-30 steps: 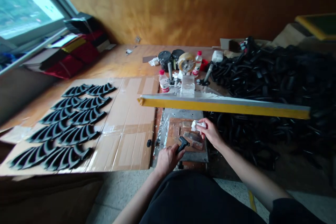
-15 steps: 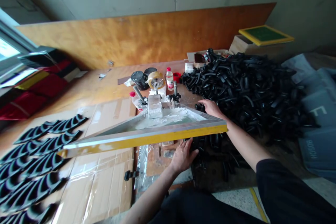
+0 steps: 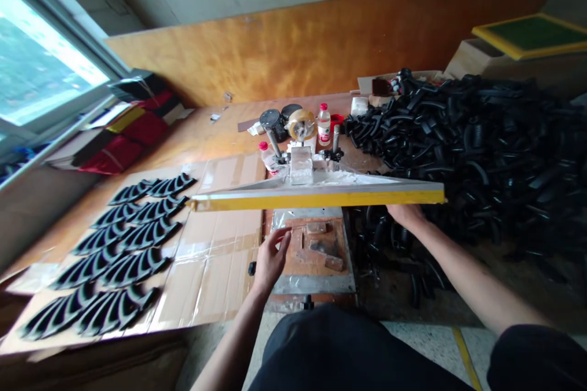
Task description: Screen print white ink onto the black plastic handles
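Note:
My left hand (image 3: 271, 259) is over the left edge of the base board (image 3: 298, 256), fingers apart and nothing in them. A raised frame with a yellow front edge (image 3: 321, 199) spans the middle, held at the back by a metal clamp (image 3: 301, 165). My right hand (image 3: 406, 214) reaches beneath the right end of this frame, beside the black curved parts (image 3: 458, 146); its fingers are hidden by the frame. Small blocks (image 3: 334, 263) lie on the base board under the frame.
Rows of black curved parts (image 3: 132, 263) lie on cardboard (image 3: 206, 269) at left. Behind the clamp stand a red-capped bottle (image 3: 323, 125), a tape roll (image 3: 302, 124) and dark tubs (image 3: 271, 122). A yellow-edged green screen (image 3: 532, 35) rests on a box at right.
The view has turned left and the frame's front edge looks more level. My left hand has moved left, away from the black parts; my right hand's fingers are now hidden under the frame.

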{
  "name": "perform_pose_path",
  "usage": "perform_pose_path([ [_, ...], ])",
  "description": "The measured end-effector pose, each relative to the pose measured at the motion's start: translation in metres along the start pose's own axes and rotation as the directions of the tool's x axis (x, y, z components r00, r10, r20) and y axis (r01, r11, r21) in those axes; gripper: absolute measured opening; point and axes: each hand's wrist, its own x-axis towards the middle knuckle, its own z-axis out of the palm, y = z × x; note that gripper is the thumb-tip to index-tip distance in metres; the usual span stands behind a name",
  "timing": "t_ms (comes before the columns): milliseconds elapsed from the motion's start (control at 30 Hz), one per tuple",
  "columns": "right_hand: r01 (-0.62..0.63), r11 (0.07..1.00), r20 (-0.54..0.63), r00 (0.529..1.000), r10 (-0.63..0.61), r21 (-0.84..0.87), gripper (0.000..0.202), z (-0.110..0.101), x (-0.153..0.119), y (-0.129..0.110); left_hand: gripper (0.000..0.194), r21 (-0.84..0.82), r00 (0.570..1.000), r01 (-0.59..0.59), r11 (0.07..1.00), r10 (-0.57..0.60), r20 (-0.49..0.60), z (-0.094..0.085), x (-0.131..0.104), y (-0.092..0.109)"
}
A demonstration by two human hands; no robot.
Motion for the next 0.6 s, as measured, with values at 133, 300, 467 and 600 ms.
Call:
perform_pose_path([
  [133, 0.320, 0.928, 0.078, 0.937, -0.340, 0.193, 0.035, 0.037, -0.028, -0.115, 0.040, -0.221, 0.979, 0.001, 0.975, -0.045, -0.196, -0.036, 0.013, 0.013],
  [300, 0.389, 0.908, 0.200, 0.888, -0.414, 0.155, 0.029, 0.063, -0.024, -0.183, 0.036, -0.466, 0.939, -0.245, 0.850, 0.089, -0.331, -0.059, 0.040, 0.057],
  [467, 0.374, 0.920, 0.223, 0.893, -0.392, 0.117, 0.027, 0.056, -0.015, -0.192, 0.047, -0.473, 0.934, -0.306, 0.826, 0.166, -0.316, -0.067, 0.059, 0.087],
  [600, 0.425, 0.856, 0.176, 0.856, -0.486, 0.296, 0.047, 0.066, -0.021, -0.206, 0.050, -0.415, 0.953, -0.274, 0.868, 0.187, -0.239, -0.070, 0.047, 0.088],
])
